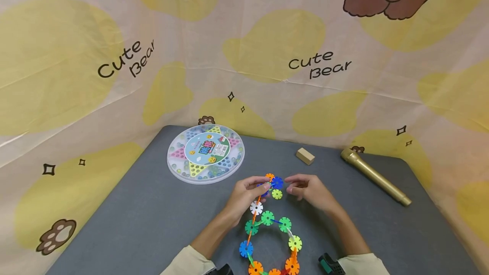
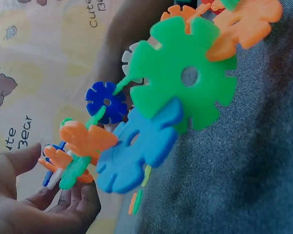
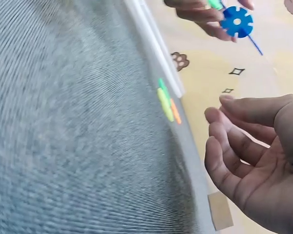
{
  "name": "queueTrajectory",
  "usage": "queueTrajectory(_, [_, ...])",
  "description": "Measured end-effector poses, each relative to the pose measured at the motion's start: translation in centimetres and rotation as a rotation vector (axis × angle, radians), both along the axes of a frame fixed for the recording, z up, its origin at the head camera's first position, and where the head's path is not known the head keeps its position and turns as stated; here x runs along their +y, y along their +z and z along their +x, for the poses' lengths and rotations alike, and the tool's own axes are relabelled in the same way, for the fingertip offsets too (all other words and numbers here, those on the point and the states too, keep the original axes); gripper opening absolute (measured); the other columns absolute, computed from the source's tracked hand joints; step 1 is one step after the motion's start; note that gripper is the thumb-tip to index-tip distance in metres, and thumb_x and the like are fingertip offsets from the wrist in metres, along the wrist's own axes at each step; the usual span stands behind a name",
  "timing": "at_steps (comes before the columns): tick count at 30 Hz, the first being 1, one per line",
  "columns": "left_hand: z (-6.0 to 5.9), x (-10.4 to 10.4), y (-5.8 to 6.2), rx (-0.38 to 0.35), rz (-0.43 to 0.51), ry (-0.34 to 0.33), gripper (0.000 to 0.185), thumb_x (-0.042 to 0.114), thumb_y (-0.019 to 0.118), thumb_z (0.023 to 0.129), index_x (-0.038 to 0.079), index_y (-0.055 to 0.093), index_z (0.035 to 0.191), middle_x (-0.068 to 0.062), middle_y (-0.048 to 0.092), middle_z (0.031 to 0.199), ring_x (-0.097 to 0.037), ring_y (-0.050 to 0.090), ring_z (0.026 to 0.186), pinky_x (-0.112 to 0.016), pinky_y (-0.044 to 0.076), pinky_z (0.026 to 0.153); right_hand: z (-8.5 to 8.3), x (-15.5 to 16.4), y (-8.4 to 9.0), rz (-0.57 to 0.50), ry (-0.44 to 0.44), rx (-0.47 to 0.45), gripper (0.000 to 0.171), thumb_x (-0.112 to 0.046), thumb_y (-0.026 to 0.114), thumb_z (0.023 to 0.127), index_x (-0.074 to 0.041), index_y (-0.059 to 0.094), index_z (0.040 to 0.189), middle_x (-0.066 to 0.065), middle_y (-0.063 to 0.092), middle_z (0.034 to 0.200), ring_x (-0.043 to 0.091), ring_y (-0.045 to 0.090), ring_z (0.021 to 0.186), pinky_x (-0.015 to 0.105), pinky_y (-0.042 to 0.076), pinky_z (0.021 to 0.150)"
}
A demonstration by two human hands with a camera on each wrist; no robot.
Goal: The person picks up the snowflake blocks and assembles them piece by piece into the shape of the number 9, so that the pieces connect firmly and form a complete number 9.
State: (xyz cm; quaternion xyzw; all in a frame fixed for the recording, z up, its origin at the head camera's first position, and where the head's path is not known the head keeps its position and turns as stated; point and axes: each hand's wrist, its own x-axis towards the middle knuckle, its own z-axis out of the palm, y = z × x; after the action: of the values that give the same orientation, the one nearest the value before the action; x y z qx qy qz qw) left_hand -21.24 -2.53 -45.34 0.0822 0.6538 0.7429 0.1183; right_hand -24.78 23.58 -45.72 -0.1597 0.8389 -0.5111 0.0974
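My left hand [image 1: 244, 194] pinches the far end of a chain of slotted plastic flower discs [image 1: 267, 218], joined edge to edge. In the left wrist view, green, light-blue, orange and dark-blue discs hang close to the camera, and the thumb and fingers of the left hand [image 2: 49, 204] are at the chain's end. A blue disc [image 1: 277, 182] sticks out towards my right hand [image 1: 311, 192]. Bent fingers with nothing between them show on the right hand [image 3: 254, 151], which is apart from the chain. A yellow-green disc [image 1: 276, 194] lies on the table between the hands.
A round Chinese checkers set [image 1: 181, 173] lies at the back left of the grey table [image 1: 164, 211]. Behind the hands is a small wooden block [image 1: 305, 156]. A gold tube [image 1: 376, 177] lies at the right. Printed cloth hangs behind the table.
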Motion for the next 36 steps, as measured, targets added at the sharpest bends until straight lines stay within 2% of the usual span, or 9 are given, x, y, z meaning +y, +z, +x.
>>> queueTrajectory(5, [-0.2,0.0,-0.2,0.003,0.002,-0.009,0.039,0.021,0.074,0.101,-0.002,0.070,0.133,-0.019,0.076,0.113,-0.019,0.074,0.095,-0.031,0.062,0.087,-0.5,-0.4,-0.4,0.052,0.033,0.018,0.030,-0.009,0.072,0.099,0.002,0.072,0.127,0.013,0.074,0.096,0.028,0.068,0.081,0.034,0.059,0.067])
queueTrajectory(8, [-0.3,-0.1,-0.2,0.005,-0.008,0.001,0.037,0.020,0.074,0.101,-0.002,0.072,0.131,-0.015,0.077,0.110,-0.020,0.075,0.095,-0.038,0.062,0.092,-1.0,-0.8,-0.5,0.069,0.044,0.020,0.031,-0.007,0.075,0.097,0.002,0.072,0.126,0.012,0.073,0.097,0.022,0.067,0.081,0.031,0.059,0.069])
queueTrajectory(13, [-0.3,-0.1,-0.2,0.012,-0.009,0.007,0.034,0.019,0.073,0.101,-0.002,0.073,0.128,-0.018,0.077,0.111,-0.025,0.076,0.097,-0.046,0.060,0.097,-1.8,-1.5,-0.8,0.131,0.064,0.040,0.032,-0.007,0.081,0.091,0.002,0.074,0.121,0.008,0.071,0.095,0.017,0.063,0.080,0.025,0.057,0.068])
queueTrajectory(17, [-0.3,-0.1,-0.1,0.016,0.018,-0.002,0.034,0.016,0.072,0.102,-0.005,0.072,0.128,-0.020,0.077,0.114,-0.028,0.077,0.102,-0.043,0.060,0.097,-2.3,-2.2,-1.1,0.202,0.085,0.090,0.026,-0.010,0.086,0.088,-0.002,0.076,0.111,0.003,0.067,0.087,0.015,0.060,0.075,0.023,0.052,0.064])
queueTrajectory(21, [-0.2,-0.1,-0.1,0.023,0.039,-0.018,0.035,0.014,0.071,0.102,-0.006,0.070,0.131,-0.021,0.076,0.118,-0.023,0.077,0.104,-0.039,0.060,0.097,-2.5,-2.8,-1.2,0.260,0.093,0.131,0.017,-0.012,0.088,0.086,-0.007,0.075,0.095,-0.001,0.062,0.078,0.014,0.055,0.070,0.023,0.045,0.059])
queueTrajectory(26, [-0.3,0.0,-0.1,0.029,0.021,-0.033,0.041,0.015,0.072,0.102,-0.003,0.067,0.138,-0.017,0.074,0.125,-0.016,0.074,0.105,-0.038,0.061,0.097,-2.6,-3.3,-1.3,0.325,0.079,0.165,0.022,-0.012,0.090,0.082,-0.011,0.069,0.080,-0.004,0.057,0.071,0.012,0.051,0.066,0.023,0.039,0.058])
queueTrajectory(30, [-0.4,0.0,-0.2,0.033,0.008,-0.035,0.043,0.014,0.072,0.102,-0.003,0.065,0.140,-0.016,0.073,0.125,-0.016,0.073,0.106,-0.036,0.061,0.096,-2.6,-3.3,-1.5,0.342,0.064,0.166,0.021,-0.011,0.091,0.081,-0.010,0.070,0.083,-0.004,0.058,0.074,0.012,0.052,0.068,0.024,0.040,0.059])
queueTrajectory(36, [-0.4,-0.1,-0.1,0.036,0.002,-0.028,0.042,0.013,0.073,0.101,-0.003,0.066,0.139,-0.022,0.072,0.124,-0.020,0.074,0.106,-0.035,0.061,0.095,-2.1,-3.0,-1.2,0.301,0.051,0.136,0.021,-0.009,0.090,0.084,-0.008,0.071,0.093,-0.001,0.058,0.076,0.016,0.052,0.070,0.025,0.041,0.060])
